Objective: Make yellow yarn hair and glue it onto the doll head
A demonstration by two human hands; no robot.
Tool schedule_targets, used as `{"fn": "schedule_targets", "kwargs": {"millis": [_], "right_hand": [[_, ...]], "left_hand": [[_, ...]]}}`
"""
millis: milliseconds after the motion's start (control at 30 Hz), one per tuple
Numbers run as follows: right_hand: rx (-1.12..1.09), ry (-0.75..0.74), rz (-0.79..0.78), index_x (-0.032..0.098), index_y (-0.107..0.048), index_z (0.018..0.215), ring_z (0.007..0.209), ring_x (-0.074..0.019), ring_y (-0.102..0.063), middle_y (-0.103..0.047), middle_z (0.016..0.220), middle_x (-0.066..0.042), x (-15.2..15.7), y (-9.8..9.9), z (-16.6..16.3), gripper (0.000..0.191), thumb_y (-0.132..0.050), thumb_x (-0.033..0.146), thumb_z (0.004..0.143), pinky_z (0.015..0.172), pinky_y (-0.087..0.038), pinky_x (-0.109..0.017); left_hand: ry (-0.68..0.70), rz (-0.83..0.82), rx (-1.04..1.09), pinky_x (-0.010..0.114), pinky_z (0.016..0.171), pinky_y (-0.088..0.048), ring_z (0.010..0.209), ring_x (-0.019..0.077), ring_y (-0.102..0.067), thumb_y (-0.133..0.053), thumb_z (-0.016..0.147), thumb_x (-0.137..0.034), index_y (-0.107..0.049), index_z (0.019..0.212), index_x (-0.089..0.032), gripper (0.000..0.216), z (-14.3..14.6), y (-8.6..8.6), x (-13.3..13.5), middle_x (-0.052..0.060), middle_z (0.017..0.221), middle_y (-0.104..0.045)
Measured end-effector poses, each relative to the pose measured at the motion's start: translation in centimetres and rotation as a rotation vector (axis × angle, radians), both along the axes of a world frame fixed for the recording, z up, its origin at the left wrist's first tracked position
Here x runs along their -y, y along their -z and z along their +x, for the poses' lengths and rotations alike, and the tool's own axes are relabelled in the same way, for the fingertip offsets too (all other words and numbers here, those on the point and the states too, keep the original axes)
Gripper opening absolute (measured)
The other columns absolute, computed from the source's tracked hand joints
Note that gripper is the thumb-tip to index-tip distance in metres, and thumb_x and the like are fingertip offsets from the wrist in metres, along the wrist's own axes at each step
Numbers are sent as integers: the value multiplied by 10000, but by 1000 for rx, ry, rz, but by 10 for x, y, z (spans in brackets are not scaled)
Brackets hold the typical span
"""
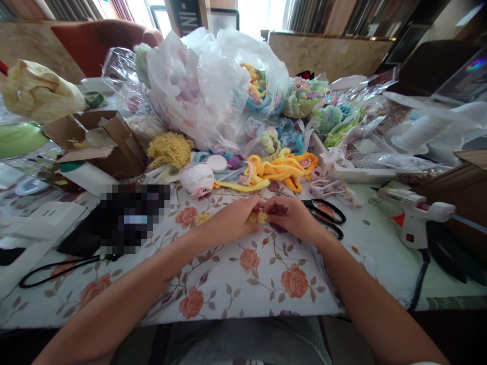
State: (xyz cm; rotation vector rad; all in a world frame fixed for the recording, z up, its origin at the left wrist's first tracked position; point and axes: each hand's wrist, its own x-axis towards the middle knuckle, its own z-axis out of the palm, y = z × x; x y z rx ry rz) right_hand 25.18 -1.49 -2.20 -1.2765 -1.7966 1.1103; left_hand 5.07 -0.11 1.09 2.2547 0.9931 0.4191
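Note:
Both hands meet over the flowered tablecloth (228, 296) at the middle of the table. My left hand (243, 215) is closed around a small piece of fuzzy yellow yarn (258, 217). The fingers of my right hand (291, 215) pinch the same yarn from the other side. Another bit of yellow yarn (203, 219) shows beyond my left wrist. Black-handled scissors (331, 210) lie just right of my right hand, their blades partly hidden behind it. A round white plush piece (198, 180) and a tangle of orange-yellow plush cord (281, 170) lie behind the hands.
A white glue gun (414, 215) stands on the right, its cable running to the front edge. A yellow yarn bundle (170, 150), an open cardboard box (102, 142) and large plastic bags (216, 86) crowd the back. A black strap (57, 269) lies on the left.

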Motion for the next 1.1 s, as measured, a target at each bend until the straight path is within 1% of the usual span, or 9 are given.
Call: {"fn": "schedule_targets", "kwargs": {"millis": [100, 267, 400, 533, 633, 733, 933, 1033, 1100], "right_hand": [[-126, 110, -82, 180, -634, 775, 514, -116, -534, -608, 616, 17, -5, 3, 4, 77, -643, 194, 700, 491, -411, -234], [-356, 297, -75, 173, -655, 686, 596, -132, -589, -638, 630, 3, -12, -3, 9, 120, -745, 208, 614, 604, -484, -268], [-486, 210, -204, 178, -666, 759, 657, -135, -626, -673, 716, -8, -8, -10, 6, 204, -781, 243, 604, 655, -513, -279], [-421, 73, -286, 209, -666, 958, 772, -164, -667, -701, 875, -28, -2, -7, -4, 364, -792, 263, 621, 720, -536, -305], [-441, 73, -307, 191, -684, 902, 721, -175, -680, -707, 770, -24, 0, 1, -14, 318, -794, 284, 619, 720, -556, -329], [-530, 125, -327, 168, -696, 784, 623, -155, -672, -688, 647, -14, -1, 4, -17, 221, -791, 286, 623, 670, -566, -302], [-756, 263, -423, 168, -696, 702, 597, -94, -653, -687, 653, 7, -7, -5, -4, 195, -829, 222, 571, 617, -552, -192], [-839, 310, -429, 168, -698, 703, 603, -76, -656, -692, 670, 15, -10, -9, 3, 195, -832, 189, 563, 630, -549, -160], [-852, 314, -431, 170, -700, 708, 610, -74, -662, -696, 676, 17, -10, -10, 5, 193, -830, 183, 566, 640, -552, -155]], "left_hand": [[-85, 2, 48, 286, 646, -416, 727, 171, -564, -533, 812, -250, -519, 908, -214, 104, 9, 10, -5, 6, 822, -606], [-198, -183, 218, 241, 576, -393, 613, 118, -503, -588, 791, -335, -479, 858, -219, 173, -6, 20, -8, -37, 724, -542], [-250, -291, 337, 236, 569, -411, 616, 116, -529, -605, 784, -389, -474, 887, -226, 233, -9, 24, -8, -33, 724, -548], [-257, -305, 361, 228, 557, -414, 602, 111, -530, -619, 775, -379, -479, 876, -223, 233, -6, 20, -6, -34, 705, -547], [-238, -297, 320, 225, 544, -406, 579, 105, -516, -599, 790, -368, -492, 866, -217, 201, -5, 17, -2, -32, 698, -554], [-220, -278, 282, 221, 530, -392, 554, 98, -499, -574, 801, -339, -499, 845, -212, 154, -5, 16, -1, -38, 677, -547], [-202, -131, 175, 243, 561, -403, 587, 118, -511, -561, 805, -302, -503, 846, -210, 116, -4, 18, 0, -35, 700, -561], [-119, 75, 50, 322, 706, -451, 786, 187, -569, -575, 810, -308, -549, 909, -201, 148, -2, 17, 4, 24, 862, -619], [-25, 188, -13, 405, 848, -441, 983, 254, -555, -621, 787, -340, -576, 1015, -195, 273, -1, 15, 7, 81, 1045, -620]]}}
